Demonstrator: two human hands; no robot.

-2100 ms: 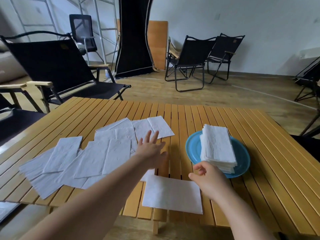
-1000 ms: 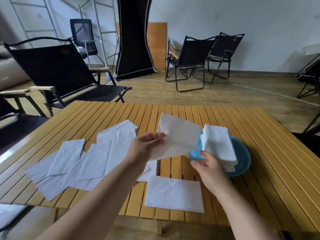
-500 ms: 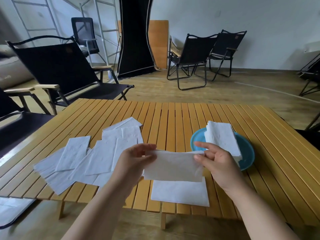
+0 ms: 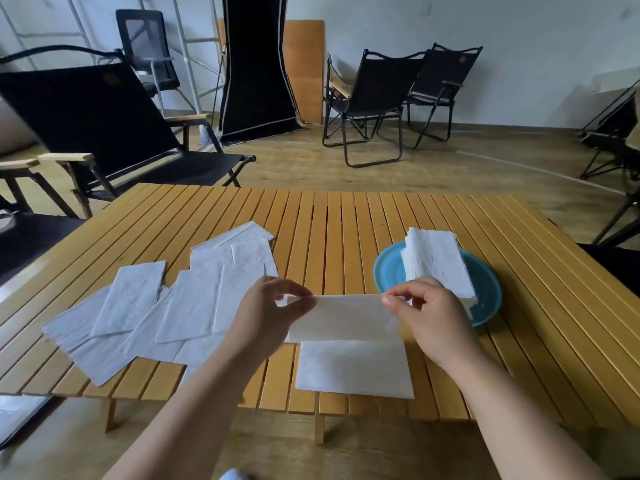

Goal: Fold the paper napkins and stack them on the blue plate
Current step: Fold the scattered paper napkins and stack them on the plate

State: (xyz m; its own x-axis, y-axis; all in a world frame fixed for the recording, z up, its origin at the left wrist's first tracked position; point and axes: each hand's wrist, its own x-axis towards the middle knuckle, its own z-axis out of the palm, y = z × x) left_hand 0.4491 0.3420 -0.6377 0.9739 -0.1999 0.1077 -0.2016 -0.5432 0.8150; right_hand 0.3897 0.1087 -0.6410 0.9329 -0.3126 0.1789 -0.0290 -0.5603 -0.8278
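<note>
A white napkin point(image 4: 343, 318) was held above the slatted wooden table point(image 4: 346, 223), stretched flat between the two hands. The left hand point(image 4: 266, 315) pinched its upper left corner between thumb and forefinger; the right hand point(image 4: 429, 315) pinched the upper right corner in the same way. The sheet hung down from both grips, and its lower edge hid the far edge of a second napkin point(image 4: 355, 368), which lay flat on the table just below the hands, near the table's front edge.

Beyond and to the right of the right hand stood the blue plate point(image 4: 488, 289), bearing a stack of folded napkins point(image 4: 436, 263); the knuckles of the right hand covered the near left corner of that stack and part of the plate rim. To the left of the left hand lay a loose spread of unfolded napkins point(image 4: 166, 306), overlapping one another, the nearest sheets partly hidden behind the left wrist.

Behind the table, beyond the left hand, stood a black folding chair point(image 4: 104, 126); farther back, two more folding chairs point(image 4: 398, 95) stood near the wall, with a black fabric panel point(image 4: 256, 64) to their left.
</note>
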